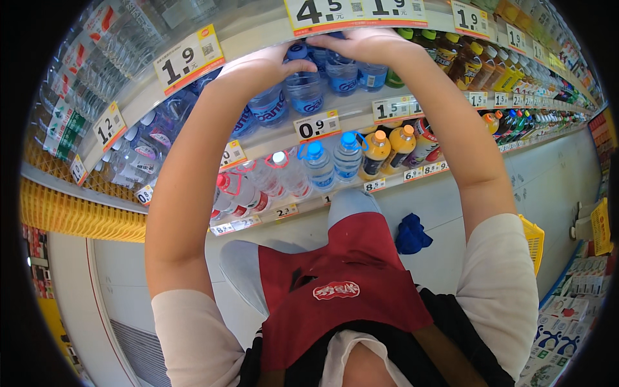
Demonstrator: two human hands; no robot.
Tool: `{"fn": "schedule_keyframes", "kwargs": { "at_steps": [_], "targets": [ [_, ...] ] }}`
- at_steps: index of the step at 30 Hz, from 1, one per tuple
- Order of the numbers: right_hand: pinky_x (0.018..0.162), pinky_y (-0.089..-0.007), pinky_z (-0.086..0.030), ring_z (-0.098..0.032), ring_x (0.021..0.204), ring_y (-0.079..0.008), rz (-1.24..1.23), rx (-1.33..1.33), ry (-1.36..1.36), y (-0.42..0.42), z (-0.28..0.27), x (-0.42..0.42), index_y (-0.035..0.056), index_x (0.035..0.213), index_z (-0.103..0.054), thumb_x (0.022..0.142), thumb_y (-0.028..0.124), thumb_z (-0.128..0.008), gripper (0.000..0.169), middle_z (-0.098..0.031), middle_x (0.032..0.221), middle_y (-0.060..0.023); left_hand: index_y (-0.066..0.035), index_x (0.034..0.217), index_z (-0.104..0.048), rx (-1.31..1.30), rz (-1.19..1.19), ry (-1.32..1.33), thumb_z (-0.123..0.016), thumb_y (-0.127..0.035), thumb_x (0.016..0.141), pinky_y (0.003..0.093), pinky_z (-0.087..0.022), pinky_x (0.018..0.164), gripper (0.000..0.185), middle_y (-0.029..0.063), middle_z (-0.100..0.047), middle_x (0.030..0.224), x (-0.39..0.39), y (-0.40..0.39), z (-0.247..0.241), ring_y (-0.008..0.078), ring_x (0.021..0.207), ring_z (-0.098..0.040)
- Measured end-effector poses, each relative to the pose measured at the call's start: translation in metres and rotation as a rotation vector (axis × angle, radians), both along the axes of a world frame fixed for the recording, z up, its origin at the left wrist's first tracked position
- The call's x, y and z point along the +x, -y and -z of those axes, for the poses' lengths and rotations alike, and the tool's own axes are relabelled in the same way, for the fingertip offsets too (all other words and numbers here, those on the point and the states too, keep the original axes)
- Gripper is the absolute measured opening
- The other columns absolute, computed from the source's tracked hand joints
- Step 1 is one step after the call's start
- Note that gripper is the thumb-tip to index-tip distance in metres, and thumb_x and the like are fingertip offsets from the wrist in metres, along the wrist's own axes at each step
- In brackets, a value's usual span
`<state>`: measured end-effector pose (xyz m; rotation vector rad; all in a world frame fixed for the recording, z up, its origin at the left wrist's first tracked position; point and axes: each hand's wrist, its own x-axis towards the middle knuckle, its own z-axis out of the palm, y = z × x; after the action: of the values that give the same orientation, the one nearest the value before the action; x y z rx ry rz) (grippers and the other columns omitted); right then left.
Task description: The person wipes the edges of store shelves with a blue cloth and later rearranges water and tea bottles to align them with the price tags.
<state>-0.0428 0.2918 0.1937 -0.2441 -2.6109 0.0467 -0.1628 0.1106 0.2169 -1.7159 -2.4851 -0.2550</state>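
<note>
Both arms reach up into a shelf of bottled water. My left hand lies at a clear plastic water bottle with a blue label, its thumb across the bottle's upper part. My right hand is over another blue-labelled water bottle, with its thumb stretched out to the left. The shelf edge above hides the other fingers of both hands, so their grip does not show. More water bottles of the same kind stand to the left, partly behind my left forearm.
Above runs a shelf edge with price tags. Large blue-capped water bottles and orange-capped juice bottles line the bottom shelf. A crumpled blue cloth lies on the tiled floor. A yellow basket stands beyond my right sleeve.
</note>
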Motion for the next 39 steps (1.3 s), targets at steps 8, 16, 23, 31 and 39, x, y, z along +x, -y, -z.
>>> {"fn": "schedule_keyframes", "kwargs": {
  "at_steps": [8, 16, 23, 31, 39],
  "targets": [
    [0.089, -0.0382, -0.048, -0.062, 0.101, -0.0281, 0.062, 0.022, 0.162, -0.034, 0.001, 0.006, 0.0092, 0.116, -0.064, 0.087, 0.056, -0.063, 0.055, -0.066, 0.111, -0.0114, -0.019, 0.139, -0.051, -0.055, -0.095, 0.058, -0.053, -0.059, 0.092, 0.0377, -0.046, 0.095, 0.062, 0.0133, -0.064, 0.124, -0.005, -0.006, 0.001, 0.0290, 0.112, -0.061],
    [0.097, -0.0411, -0.046, -0.059, 0.113, -0.0329, -0.065, -0.113, 0.312, 0.006, -0.021, 0.020, 0.0075, 0.127, -0.058, 0.087, 0.045, -0.066, 0.055, -0.064, 0.120, -0.0151, -0.019, 0.138, -0.051, -0.043, -0.043, -0.030, -0.052, -0.053, 0.095, 0.0374, -0.046, 0.092, 0.054, 0.0125, -0.065, 0.121, -0.009, -0.003, 0.004, 0.0287, 0.108, -0.061],
    [0.095, -0.0388, -0.049, -0.061, 0.111, -0.0282, 0.002, -0.012, 0.156, -0.017, -0.018, 0.013, 0.0136, 0.128, -0.058, 0.089, 0.052, -0.061, 0.055, -0.065, 0.121, -0.0110, -0.018, 0.138, -0.050, -0.075, -0.056, 0.024, -0.051, -0.052, 0.096, 0.0387, -0.044, 0.097, 0.054, 0.0149, -0.063, 0.125, -0.011, -0.004, 0.003, 0.0314, 0.115, -0.059],
    [0.098, -0.0407, -0.046, -0.056, 0.118, -0.0291, 0.136, 0.234, -0.016, -0.063, 0.003, 0.019, 0.0141, 0.128, -0.059, 0.089, 0.047, -0.063, 0.051, -0.057, 0.133, -0.0120, -0.019, 0.140, -0.047, -0.096, -0.070, 0.050, -0.051, -0.049, 0.097, 0.0386, -0.044, 0.097, 0.053, 0.0152, -0.063, 0.125, -0.010, -0.009, 0.003, 0.0309, 0.115, -0.059],
    [0.093, -0.0354, -0.050, -0.062, 0.111, -0.0221, -0.090, -0.203, 0.166, -0.048, -0.017, 0.053, 0.0203, 0.118, -0.063, 0.089, 0.030, -0.068, 0.031, -0.065, 0.120, -0.0065, -0.017, 0.139, -0.048, -0.095, -0.067, -0.003, -0.051, -0.050, 0.096, 0.0393, -0.044, 0.097, 0.054, 0.0163, -0.063, 0.125, -0.008, -0.008, 0.002, 0.0320, 0.116, -0.058]
  ]
}}
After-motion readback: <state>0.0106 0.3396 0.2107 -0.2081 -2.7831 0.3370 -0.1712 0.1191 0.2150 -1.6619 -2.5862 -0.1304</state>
